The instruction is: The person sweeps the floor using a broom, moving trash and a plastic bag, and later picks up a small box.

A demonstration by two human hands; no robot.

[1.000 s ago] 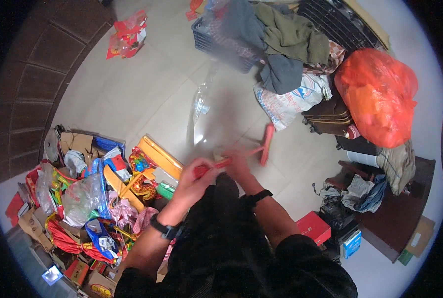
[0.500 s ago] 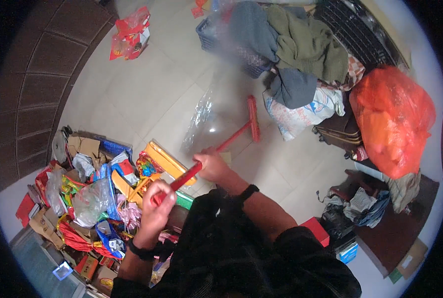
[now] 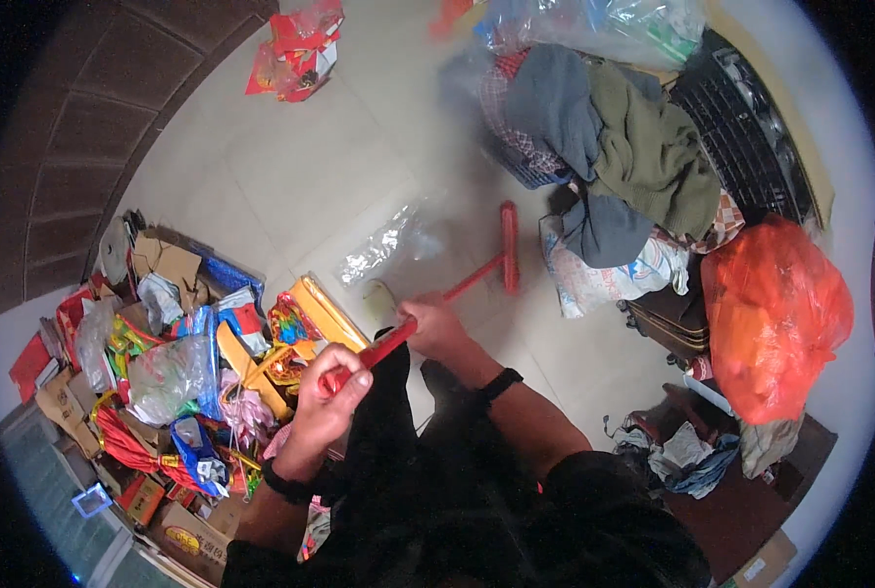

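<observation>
A red broom (image 3: 475, 278) slants across the tiled floor, its narrow head (image 3: 510, 247) down on the tiles ahead of me. My left hand (image 3: 331, 394) is wrapped round the top end of the handle. Lower down the handle, my right hand (image 3: 431, 329) grips it too. A crumpled clear plastic sheet (image 3: 386, 241) lies on the floor left of the broom head. Close to my right hand, a pale slipper-like shape (image 3: 379, 301) shows on the floor; I cannot make out exactly what it is.
A heap of packaging, boxes and bags (image 3: 173, 372) spreads at my left. Red wrappers (image 3: 298, 54) lie far left. Piled clothes (image 3: 643, 147) cover a basket at the far right, beside a white sack (image 3: 594, 279), a dark suitcase (image 3: 675, 306) and a bulging red bag (image 3: 775, 314).
My view and body have shifted forward. The clear plastic sheet now lies crumpled into a shorter bundle. Both hands keep their hold on the broom.
</observation>
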